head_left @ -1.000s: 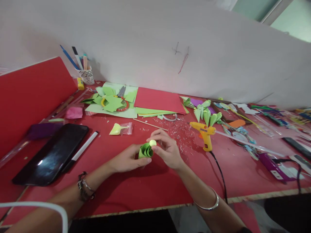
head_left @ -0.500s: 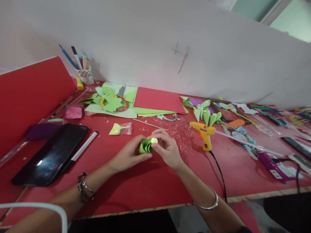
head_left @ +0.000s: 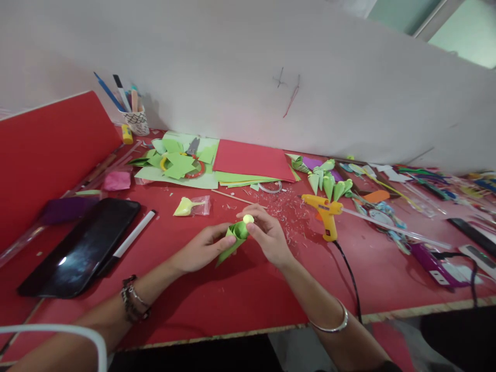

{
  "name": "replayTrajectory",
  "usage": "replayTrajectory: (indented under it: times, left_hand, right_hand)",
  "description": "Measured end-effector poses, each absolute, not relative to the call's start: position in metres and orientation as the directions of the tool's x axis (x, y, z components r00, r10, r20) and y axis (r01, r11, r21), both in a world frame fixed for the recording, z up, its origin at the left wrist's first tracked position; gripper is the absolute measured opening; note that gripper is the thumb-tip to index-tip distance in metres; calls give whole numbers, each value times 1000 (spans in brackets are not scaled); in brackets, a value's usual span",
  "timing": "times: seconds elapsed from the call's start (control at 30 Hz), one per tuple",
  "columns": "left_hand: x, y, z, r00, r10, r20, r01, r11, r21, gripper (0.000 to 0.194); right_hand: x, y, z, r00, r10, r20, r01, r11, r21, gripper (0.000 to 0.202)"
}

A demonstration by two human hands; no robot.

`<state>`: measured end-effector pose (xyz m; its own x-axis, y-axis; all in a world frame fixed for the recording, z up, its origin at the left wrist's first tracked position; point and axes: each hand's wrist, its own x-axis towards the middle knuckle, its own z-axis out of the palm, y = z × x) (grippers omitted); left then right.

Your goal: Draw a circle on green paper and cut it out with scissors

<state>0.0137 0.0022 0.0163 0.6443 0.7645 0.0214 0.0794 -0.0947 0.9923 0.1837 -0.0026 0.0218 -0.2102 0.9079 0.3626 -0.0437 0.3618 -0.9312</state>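
A rolled green paper cone (head_left: 231,249), its point towards me and its open, layered end away, is held between the thumb and fingers of my left hand (head_left: 203,248). Between the thumb and fingers of my right hand (head_left: 267,235) is a small pale yellow ball (head_left: 248,219), right at the cone's open end. Whether ball and cone touch is hard to tell. A bag of yellow clay (head_left: 186,206) lies beyond my left hand. Several finished green cones (head_left: 329,186) rest at the back right, near a yellow glue gun (head_left: 327,214).
On the left lie a black phone (head_left: 83,248) and a white marker (head_left: 134,235). Green paper pieces (head_left: 180,165) with scissors and a red sheet (head_left: 253,160) are at the back. A wooden stick (head_left: 238,198) and scraps lie beyond my hands; a purple device (head_left: 437,266) is at the right.
The green cone has been tilted, so its side and pointed tip now show below my left thumb. My right hand and the yellow ball have shifted slightly.
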Motion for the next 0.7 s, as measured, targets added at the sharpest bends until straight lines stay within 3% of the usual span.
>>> replayTrajectory:
  times: [0.27,0.5,0.57,0.7]
  left_hand:
    - [13,2,24,688,725,-25,-39,72,997,45]
    - [13,0,18,729,676,-105,-80,237,968,52]
    - [14,0,17,727,680,-94,-76,216,973,54]
    - [16,1,20,600,800,0,-18,13,1000,45]
  right_hand:
    - [182,-4,19,-391,893,224,-121,191,-974,50]
    - [178,-6,13,-396,907,142,-51,132,-990,29]
    - [177,-7,11,-414,905,101,-56,85,-995,28]
    - [177,-5,7,-395,915,77,-108,36,-993,26]
